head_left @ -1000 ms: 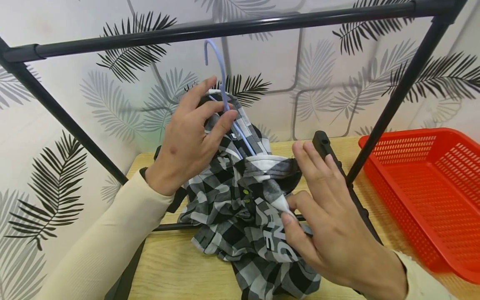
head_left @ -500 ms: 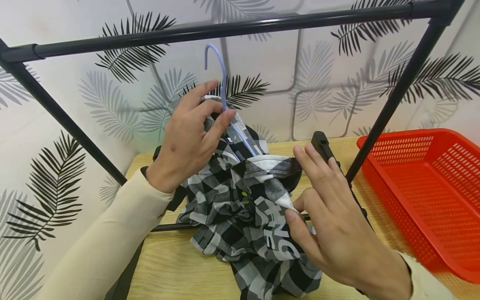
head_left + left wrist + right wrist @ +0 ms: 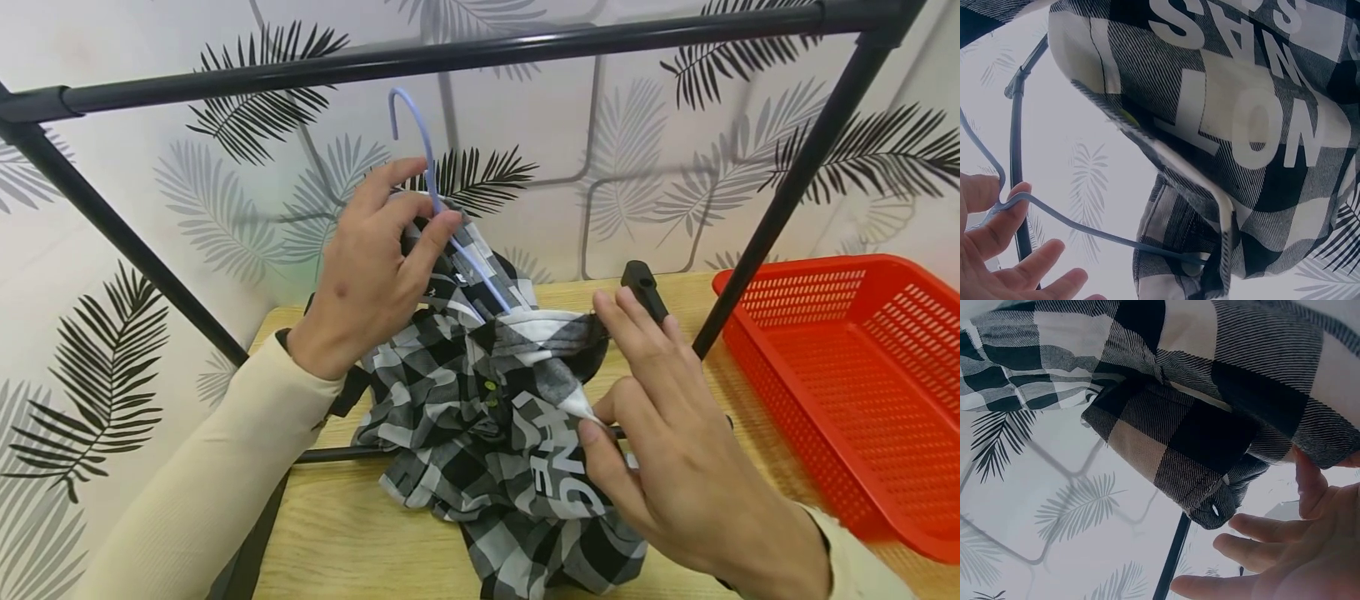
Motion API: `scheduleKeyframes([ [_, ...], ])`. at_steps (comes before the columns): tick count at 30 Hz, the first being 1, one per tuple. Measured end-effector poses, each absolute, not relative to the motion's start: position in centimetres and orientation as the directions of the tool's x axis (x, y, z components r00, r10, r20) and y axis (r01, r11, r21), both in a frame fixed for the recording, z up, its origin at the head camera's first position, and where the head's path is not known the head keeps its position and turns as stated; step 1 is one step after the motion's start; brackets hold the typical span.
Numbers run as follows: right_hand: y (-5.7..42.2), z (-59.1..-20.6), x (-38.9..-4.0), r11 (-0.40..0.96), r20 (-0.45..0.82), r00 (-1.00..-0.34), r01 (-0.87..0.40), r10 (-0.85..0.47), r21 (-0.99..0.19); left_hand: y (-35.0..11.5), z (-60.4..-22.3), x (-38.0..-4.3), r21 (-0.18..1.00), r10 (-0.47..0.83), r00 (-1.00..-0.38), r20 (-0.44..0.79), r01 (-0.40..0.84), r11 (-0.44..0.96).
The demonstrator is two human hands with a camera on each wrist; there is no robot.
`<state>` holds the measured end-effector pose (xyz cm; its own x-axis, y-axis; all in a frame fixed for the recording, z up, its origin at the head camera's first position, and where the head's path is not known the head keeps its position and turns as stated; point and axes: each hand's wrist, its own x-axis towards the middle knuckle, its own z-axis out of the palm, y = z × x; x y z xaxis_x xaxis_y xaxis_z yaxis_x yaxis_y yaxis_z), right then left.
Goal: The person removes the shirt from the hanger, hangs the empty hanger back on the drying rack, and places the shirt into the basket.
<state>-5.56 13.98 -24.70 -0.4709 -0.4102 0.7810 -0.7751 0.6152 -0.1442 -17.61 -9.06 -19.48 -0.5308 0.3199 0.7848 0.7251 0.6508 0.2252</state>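
My left hand [image 3: 375, 267] pinches a light blue hanger [image 3: 429, 150] at the base of its hook, between thumb and forefinger. The hanger's arm runs down into the collar of a black, white and grey checked shirt [image 3: 442, 392]. With thumb and forefinger my right hand [image 3: 675, 442] pinches the edge of the shirt's collar at the right; its other fingers are extended. In the left wrist view the hanger [image 3: 1085, 230] reaches into the cloth beside white printed letters. The right wrist view shows the shirt's fabric [image 3: 1179, 434] held at the fingertips. The hook hangs free below the rack's bar.
A black rack's top bar [image 3: 480, 52] crosses above both hands, with slanted posts on either side. To the right a red perforated basket [image 3: 847, 400] stands on the wooden table [image 3: 360, 533]. Behind is a wall [image 3: 637, 167] with a leaf pattern.
The left hand and the hanger's hook have shifted slightly left and down. The right hand has moved a little to the right, drawing the collar edge with it.
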Motion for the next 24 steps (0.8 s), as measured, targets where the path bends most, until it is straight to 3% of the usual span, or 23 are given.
scheduleKeyframes([
  [24, 14.9, -25.51, -5.31, 0.597, 0.794, -0.437, -0.793, -0.423, -0.118, -9.92, -19.39, -18.02, 0.252, 0.283, -0.582, 0.762, 0.67, 0.698],
])
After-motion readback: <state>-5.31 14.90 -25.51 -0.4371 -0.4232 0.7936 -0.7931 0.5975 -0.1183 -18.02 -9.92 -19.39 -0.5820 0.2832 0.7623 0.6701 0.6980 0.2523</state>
